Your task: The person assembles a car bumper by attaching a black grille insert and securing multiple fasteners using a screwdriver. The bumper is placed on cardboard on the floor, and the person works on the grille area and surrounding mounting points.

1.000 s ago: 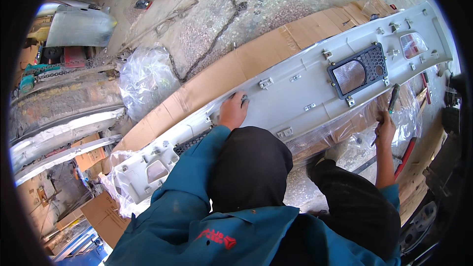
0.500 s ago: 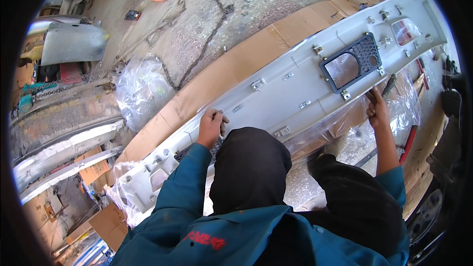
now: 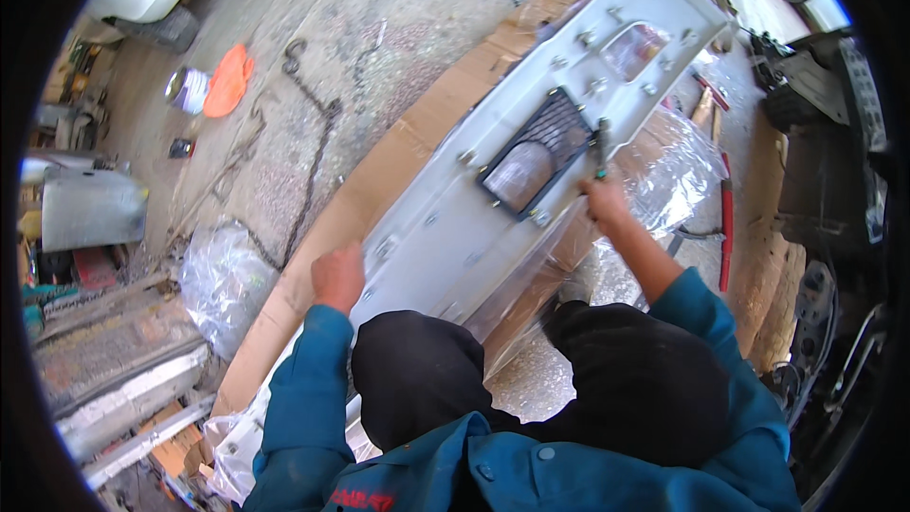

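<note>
A long pale grey bumper-like panel (image 3: 445, 199) lies with its clips and ribs upward, slanting from lower left to upper right. Set into it is a black mesh-patterned frame (image 3: 538, 154) with a rounded opening. My right hand (image 3: 605, 203) is closed round the lower end of a short dark hand tool (image 3: 602, 150), which points away from me over the panel's right edge, beside the frame; blur hides its exact kind. On the panel's left edge, my left hand (image 3: 338, 277) is closed with its knuckles up, and whatever it may hold is hidden.
Flattened cardboard (image 3: 417, 147) and clear plastic film (image 3: 664, 166) lie under and beside the panel. A chain (image 3: 318, 147), a tin can (image 3: 187, 90) and an orange cloth (image 3: 229, 82) lie on the floor at left. Dark vehicle parts (image 3: 815, 180) stand at right, near a red bar (image 3: 726, 228).
My right hand has gone from a pointing finger at the panel's edge to gripping the dark tool. My left hand has shifted along the left edge. The view has turned, showing the panel more steeply.
</note>
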A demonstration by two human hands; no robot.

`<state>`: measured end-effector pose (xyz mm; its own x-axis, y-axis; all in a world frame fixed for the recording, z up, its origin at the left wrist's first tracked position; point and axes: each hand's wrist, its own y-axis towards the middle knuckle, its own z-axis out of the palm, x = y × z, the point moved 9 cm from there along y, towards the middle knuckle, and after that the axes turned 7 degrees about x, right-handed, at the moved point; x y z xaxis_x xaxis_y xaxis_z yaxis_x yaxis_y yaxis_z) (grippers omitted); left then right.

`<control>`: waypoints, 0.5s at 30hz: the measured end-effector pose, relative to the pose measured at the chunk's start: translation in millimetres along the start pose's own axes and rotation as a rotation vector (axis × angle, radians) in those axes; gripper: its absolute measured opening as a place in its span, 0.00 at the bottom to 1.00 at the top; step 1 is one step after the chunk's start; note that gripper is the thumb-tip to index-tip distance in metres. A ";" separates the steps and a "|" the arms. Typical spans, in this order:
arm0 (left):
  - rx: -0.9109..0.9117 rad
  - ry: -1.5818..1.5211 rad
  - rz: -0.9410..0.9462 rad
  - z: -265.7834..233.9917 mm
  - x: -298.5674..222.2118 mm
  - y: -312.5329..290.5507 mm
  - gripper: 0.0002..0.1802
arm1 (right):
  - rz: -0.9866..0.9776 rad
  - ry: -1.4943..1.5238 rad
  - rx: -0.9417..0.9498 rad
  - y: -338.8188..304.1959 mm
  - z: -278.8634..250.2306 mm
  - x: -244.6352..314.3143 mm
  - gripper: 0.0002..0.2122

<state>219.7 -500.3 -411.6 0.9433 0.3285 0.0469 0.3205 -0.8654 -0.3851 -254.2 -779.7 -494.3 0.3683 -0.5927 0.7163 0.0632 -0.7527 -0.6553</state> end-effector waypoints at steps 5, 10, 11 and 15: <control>0.036 0.015 -0.058 44.3 103.5 -73.3 0.07 | 0.206 -0.164 0.328 -87.2 80.6 -64.5 0.15; 0.325 0.173 -0.258 103.2 212.7 -157.0 0.11 | 0.300 -0.142 0.809 -142.1 88.5 -48.5 0.14; 0.364 0.189 -0.297 106.3 218.1 -162.1 0.10 | 0.256 -0.196 0.797 -136.4 74.7 -41.4 0.14; 0.469 0.196 -0.345 114.7 224.8 -176.5 0.12 | 0.114 0.014 0.485 -111.8 13.0 -24.0 0.10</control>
<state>365.3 -230.3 -438.9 0.8042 0.4461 0.3929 0.5806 -0.4480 -0.6798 -258.1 -677.6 -441.3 0.3857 -0.6699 0.6344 0.4490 -0.4644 -0.7634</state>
